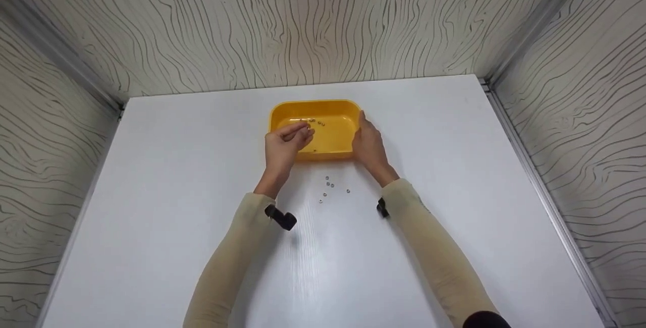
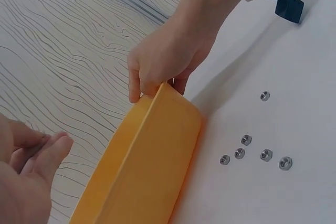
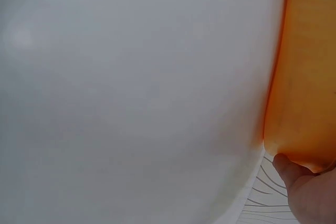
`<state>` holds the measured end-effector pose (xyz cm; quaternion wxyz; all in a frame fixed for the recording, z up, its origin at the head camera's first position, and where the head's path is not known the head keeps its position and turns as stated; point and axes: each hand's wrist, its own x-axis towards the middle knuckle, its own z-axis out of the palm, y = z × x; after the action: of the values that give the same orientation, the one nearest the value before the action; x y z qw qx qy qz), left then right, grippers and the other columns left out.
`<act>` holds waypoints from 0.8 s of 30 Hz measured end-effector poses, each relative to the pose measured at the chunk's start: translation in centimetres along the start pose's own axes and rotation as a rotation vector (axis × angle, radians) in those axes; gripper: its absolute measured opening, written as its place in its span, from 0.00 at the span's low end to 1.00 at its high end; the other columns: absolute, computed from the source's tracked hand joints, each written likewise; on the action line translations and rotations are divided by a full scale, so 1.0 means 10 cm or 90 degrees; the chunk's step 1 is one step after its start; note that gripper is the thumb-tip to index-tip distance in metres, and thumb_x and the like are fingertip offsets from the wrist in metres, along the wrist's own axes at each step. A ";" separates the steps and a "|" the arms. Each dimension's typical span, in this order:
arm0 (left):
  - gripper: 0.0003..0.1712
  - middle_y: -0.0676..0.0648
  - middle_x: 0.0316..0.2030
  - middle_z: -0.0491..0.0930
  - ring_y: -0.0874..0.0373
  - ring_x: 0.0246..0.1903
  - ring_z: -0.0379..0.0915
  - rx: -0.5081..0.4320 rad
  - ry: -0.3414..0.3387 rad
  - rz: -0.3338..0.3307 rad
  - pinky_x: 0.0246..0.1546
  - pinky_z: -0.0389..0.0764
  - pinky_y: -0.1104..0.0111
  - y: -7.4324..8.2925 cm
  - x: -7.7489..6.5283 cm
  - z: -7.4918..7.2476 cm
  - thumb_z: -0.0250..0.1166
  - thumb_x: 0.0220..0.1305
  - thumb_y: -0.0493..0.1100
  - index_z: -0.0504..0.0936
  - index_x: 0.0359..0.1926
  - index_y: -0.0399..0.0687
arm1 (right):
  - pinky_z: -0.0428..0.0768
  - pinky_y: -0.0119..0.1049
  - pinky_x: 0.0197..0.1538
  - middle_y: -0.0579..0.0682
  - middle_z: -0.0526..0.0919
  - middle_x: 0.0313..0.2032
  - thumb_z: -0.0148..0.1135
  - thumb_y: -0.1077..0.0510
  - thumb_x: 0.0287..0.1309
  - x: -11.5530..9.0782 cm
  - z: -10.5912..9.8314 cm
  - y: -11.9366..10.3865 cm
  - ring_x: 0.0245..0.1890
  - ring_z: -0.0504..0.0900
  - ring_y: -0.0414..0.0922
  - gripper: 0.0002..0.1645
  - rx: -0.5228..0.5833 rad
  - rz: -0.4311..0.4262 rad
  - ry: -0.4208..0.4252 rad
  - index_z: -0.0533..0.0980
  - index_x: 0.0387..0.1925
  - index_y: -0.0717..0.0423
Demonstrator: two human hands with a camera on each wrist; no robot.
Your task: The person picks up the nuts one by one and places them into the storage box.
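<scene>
Yellow tray (image 1: 334, 139), 1: on the white table (image 1: 429, 166), partly under the left fingertips, its right end within the right hand (image 1: 370, 141), digits curled about the end rim. Left hand (image 1: 288, 147), 1: over the tray's opposite end, fingers and thumb drawn narrow, tips close together; cannot tell whether pinching anything. Contained nuts (image 1: 319, 123), several: small, on the tray floor, mostly just beside and beyond the left fingertips, 1 toward the near wall. Loose nuts (image 2: 285, 163), 6: small, metallic, scattered on the table on the near side of the tray, short of the fingers of either hand, none touched. Handling, by judgement: tray light, seemingly of fairly stiff plastic, smooth, easily slid, not fragile; best taken at an end rim, wall between thumb and fingers. Nuts light, hard, unyielding, apt to slip from a loose pinch; best taken across opposite flats, between thumb and forefinger tips.
</scene>
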<state>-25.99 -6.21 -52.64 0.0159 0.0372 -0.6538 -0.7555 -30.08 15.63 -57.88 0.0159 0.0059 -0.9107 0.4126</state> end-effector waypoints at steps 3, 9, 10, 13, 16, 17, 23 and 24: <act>0.15 0.33 0.52 0.89 0.42 0.53 0.89 -0.023 0.010 -0.023 0.50 0.90 0.68 0.00 0.02 0.00 0.67 0.72 0.34 0.86 0.57 0.35 | 0.68 0.47 0.82 0.61 0.64 0.79 0.41 0.65 0.79 0.01 0.00 0.01 0.76 0.71 0.53 0.37 -0.014 -0.010 0.000 0.47 0.83 0.61; 0.17 0.33 0.59 0.84 0.51 0.52 0.90 -0.087 0.018 -0.115 0.53 0.89 0.68 -0.01 0.11 -0.02 0.65 0.73 0.34 0.85 0.60 0.38 | 0.69 0.47 0.81 0.61 0.64 0.79 0.42 0.65 0.79 0.01 0.00 0.01 0.74 0.74 0.53 0.37 -0.013 -0.017 0.004 0.47 0.83 0.63; 0.17 0.33 0.60 0.84 0.51 0.52 0.90 -0.099 0.023 -0.130 0.53 0.89 0.68 -0.02 0.14 -0.02 0.65 0.73 0.34 0.85 0.60 0.38 | 0.69 0.47 0.81 0.62 0.65 0.79 0.43 0.65 0.79 0.01 0.00 0.01 0.72 0.74 0.53 0.37 -0.010 -0.016 0.005 0.48 0.83 0.62; 0.17 0.34 0.60 0.84 0.51 0.52 0.90 -0.135 0.046 -0.173 0.53 0.89 0.68 -0.04 0.21 -0.03 0.64 0.74 0.35 0.84 0.61 0.38 | 0.70 0.47 0.80 0.62 0.67 0.77 0.44 0.65 0.79 0.00 0.00 0.00 0.69 0.76 0.52 0.37 -0.004 -0.014 0.008 0.48 0.83 0.62; 0.18 0.33 0.62 0.83 0.51 0.52 0.90 -0.159 0.068 -0.208 0.51 0.90 0.68 -0.06 0.27 -0.03 0.63 0.75 0.35 0.83 0.62 0.36 | 0.70 0.48 0.80 0.62 0.68 0.77 0.44 0.65 0.80 -0.01 0.00 0.01 0.69 0.76 0.52 0.37 0.000 -0.014 0.008 0.48 0.83 0.61; 0.18 0.33 0.62 0.83 0.52 0.51 0.90 -0.162 0.075 -0.218 0.51 0.90 0.68 -0.06 0.28 -0.02 0.63 0.75 0.35 0.83 0.62 0.36 | 0.70 0.48 0.80 0.61 0.67 0.77 0.44 0.65 0.80 -0.01 0.00 0.01 0.71 0.75 0.52 0.37 0.001 -0.016 0.008 0.48 0.83 0.61; 0.19 0.34 0.60 0.84 0.52 0.50 0.90 -0.164 0.112 -0.243 0.50 0.91 0.68 -0.03 0.37 0.00 0.62 0.76 0.34 0.82 0.63 0.32 | 0.68 0.48 0.81 0.61 0.65 0.78 0.44 0.66 0.79 -0.01 -0.01 0.02 0.76 0.71 0.53 0.37 0.005 -0.029 0.008 0.48 0.83 0.61; 0.19 0.34 0.59 0.85 0.52 0.50 0.90 -0.167 0.118 -0.245 0.50 0.91 0.68 -0.01 0.39 0.01 0.61 0.76 0.34 0.81 0.63 0.32 | 0.68 0.49 0.81 0.61 0.66 0.78 0.44 0.66 0.79 -0.01 -0.01 0.02 0.75 0.71 0.53 0.37 0.008 -0.029 0.010 0.48 0.83 0.61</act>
<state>-29.88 -6.35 -52.89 -0.0636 0.2278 -0.5265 -0.8166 -30.01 15.89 -57.95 0.0321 0.0233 -0.9076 0.4179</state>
